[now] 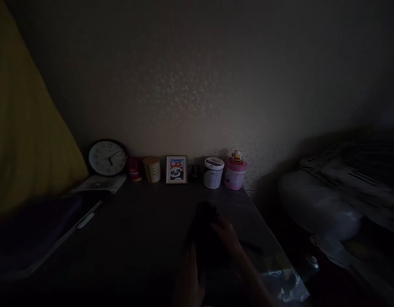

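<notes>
A black, soft-looking bundle point(205, 234), perhaps cloth, lies on the dark table in front of me. It is too dark to tell exactly what it is. My right hand point(226, 233) is at its right upper side, with the fingers bent over its edge. Along its lower left side, my left hand point(191, 273) has its fingers stretched forward and its thumb apart. A dark, narrow object point(252, 247) lies just to the right of my right wrist.
Along the wall stand a round clock point(107, 157), a red can point(134, 169), a yellowish canister point(152, 169), a framed panda picture point(176, 170), a white tub point(213, 175) and a pink tub point(235, 177) topped by a figurine point(237, 155). Clear plastic point(284, 285) covers the table's right edge.
</notes>
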{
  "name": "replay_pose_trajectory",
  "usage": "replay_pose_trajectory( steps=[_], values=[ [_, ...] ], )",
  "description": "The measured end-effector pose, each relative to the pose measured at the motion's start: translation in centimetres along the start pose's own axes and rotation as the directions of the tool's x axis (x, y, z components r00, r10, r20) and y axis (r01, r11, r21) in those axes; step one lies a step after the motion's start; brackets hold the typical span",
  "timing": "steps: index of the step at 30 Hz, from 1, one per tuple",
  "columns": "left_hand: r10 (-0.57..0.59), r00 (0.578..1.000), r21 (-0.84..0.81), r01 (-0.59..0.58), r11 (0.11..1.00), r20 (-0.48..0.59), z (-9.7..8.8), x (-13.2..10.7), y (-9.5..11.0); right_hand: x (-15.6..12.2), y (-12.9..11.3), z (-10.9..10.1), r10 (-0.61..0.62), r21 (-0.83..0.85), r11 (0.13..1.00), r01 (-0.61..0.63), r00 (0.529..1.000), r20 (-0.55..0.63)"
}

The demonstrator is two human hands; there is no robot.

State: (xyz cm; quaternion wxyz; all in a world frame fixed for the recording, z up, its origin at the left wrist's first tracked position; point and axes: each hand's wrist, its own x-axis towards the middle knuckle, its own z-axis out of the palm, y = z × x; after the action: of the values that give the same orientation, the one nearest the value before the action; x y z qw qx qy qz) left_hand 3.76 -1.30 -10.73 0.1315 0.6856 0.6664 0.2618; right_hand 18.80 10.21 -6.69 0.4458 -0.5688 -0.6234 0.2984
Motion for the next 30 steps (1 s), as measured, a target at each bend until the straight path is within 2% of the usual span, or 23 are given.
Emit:
replay_pose_trajectory(
  steps=[7, 11, 18, 24, 30],
  values=[
    [0.017, 1.000, -0.002, -0.017, 1.000, -0.005, -1.2, 0.2, 0.3, 0.4, -2.8, 3.2, 0.067, -0.129, 0.990, -0.055, 0.994, 0.084],
    [0.016, 1.000, -0.003, -0.016, 1.000, -0.001, -1.4, 0.2, 0.5, 0.4, -3.5, 4.2, 0.045, -0.286, 0.958, -0.005, 0.990, 0.134],
    [0.012, 1.000, 0.000, -0.012, 1.000, 0.003, -1.5, 0.2, 0.4, 0.2, -4.7, 4.6, 0.043, -0.451, 0.889, 0.076, 0.968, 0.247],
    [0.009, 1.000, 0.011, -0.009, 1.000, 0.015, -1.7, 0.0, 0.5, 0.1, -5.4, 4.8, 0.018, -0.503, 0.851, 0.150, 0.949, 0.313],
    [0.025, 0.998, 0.019, -0.026, 0.999, 0.051, -2.0, 0.2, 0.6, 0.0, -5.3, 4.7, -0.009, -0.480, 0.842, 0.245, 0.897, 0.442]
  ],
)
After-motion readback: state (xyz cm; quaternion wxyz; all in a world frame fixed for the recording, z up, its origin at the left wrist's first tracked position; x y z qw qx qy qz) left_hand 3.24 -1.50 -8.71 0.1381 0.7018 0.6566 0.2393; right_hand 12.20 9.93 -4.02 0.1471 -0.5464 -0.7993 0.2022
